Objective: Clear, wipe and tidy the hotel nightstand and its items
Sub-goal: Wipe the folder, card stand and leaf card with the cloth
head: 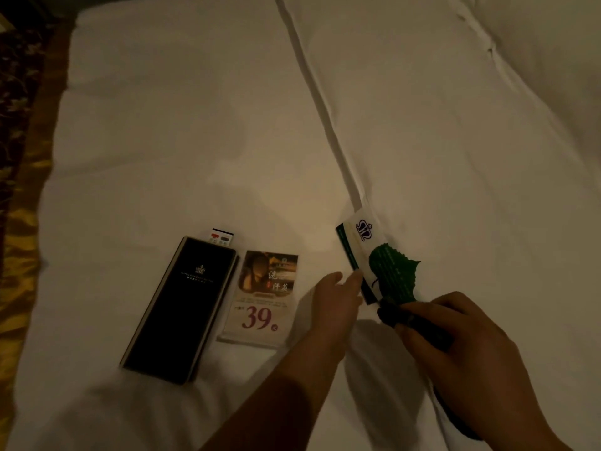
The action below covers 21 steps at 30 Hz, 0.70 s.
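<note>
On the white bed cover [195, 141] lie a black booklet [180, 307], a small card [221, 237] poking out at its top edge, and a clear stand with a "39" price card [263, 297]. A white and green leaf card [374, 258] lies to the right by the cover's seam. My left hand [338, 297] touches that card's left edge with its fingertips. My right hand [455, 349] is closed around a dark object [409, 320] that I cannot identify, just below the card.
A raised seam [325, 109] runs diagonally across the bed. A pillow [536, 43] fills the top right. A patterned gold and dark runner [19, 190] borders the bed on the left.
</note>
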### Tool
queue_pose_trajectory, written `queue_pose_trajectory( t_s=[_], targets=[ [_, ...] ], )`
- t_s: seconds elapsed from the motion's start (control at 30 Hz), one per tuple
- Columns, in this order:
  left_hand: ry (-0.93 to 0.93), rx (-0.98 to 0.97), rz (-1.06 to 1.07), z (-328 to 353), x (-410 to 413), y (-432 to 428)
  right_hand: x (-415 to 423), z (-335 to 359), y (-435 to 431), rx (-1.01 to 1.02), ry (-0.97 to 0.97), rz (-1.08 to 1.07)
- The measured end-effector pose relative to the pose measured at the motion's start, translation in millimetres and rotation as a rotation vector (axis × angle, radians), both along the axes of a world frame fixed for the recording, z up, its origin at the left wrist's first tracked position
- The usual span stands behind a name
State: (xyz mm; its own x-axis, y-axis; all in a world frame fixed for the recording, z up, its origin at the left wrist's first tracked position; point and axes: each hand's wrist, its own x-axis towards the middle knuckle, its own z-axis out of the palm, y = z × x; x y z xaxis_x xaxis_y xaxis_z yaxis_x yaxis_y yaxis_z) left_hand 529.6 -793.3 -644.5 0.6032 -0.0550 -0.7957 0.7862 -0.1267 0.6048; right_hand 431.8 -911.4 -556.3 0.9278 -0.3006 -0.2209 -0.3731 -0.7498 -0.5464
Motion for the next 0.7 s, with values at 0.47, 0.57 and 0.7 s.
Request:
queue_pose_trajectory(
  t_s=[0.47,0.57,0.7],
  targets=[
    [0.073,-0.255,0.240,-16,28,-20,5,-1,-13,0.036,-0.051,-0.036],
    [0.090,-0.360,0.325,-14,27,-16,3,-1,-14,0.035,-0.051,-0.045],
    [0.037,-0.480,0.418,-4,7,5,0,3,-14,0.033,-0.094,-0.059]
  ],
)
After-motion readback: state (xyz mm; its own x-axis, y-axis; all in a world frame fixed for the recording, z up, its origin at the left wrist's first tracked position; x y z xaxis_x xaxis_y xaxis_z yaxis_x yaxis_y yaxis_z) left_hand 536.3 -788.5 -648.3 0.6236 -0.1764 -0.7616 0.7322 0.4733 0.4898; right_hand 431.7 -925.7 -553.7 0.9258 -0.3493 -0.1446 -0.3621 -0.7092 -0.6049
